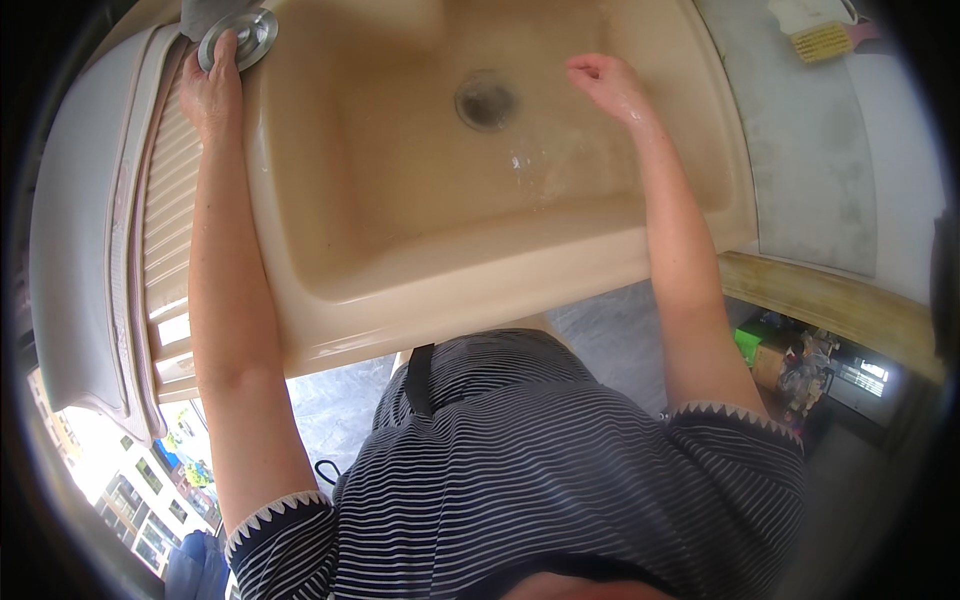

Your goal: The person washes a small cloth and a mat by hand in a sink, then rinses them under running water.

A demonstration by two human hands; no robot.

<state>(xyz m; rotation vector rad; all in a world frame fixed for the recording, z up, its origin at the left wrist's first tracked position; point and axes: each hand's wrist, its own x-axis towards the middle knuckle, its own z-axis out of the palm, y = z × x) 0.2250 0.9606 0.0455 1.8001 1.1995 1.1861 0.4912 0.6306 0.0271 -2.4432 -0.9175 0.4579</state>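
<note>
My left hand (214, 90) grips a round shiny metal disc (259, 34) with a raised centre at the sink's upper left, its thumb lying over the disc. Beneath my forearm runs the rim of a beige laundry sink (262, 225). On the other side, my right hand (606, 81) hovers over the basin with its fingers drawn together, and I see nothing in them. To its left lies the round, dark drain opening (486, 100) in the basin floor. A little water glistens on the basin floor and on my right wrist.
A ribbed washboard surface (169, 187) and a grey panel (79, 202) flank the left forearm. Beside the disc is a grey thing (201, 16). On the right counter (810, 157) lies a scrubbing brush (821, 43) with yellow bristles. Assorted items (799, 367) sit below the counter.
</note>
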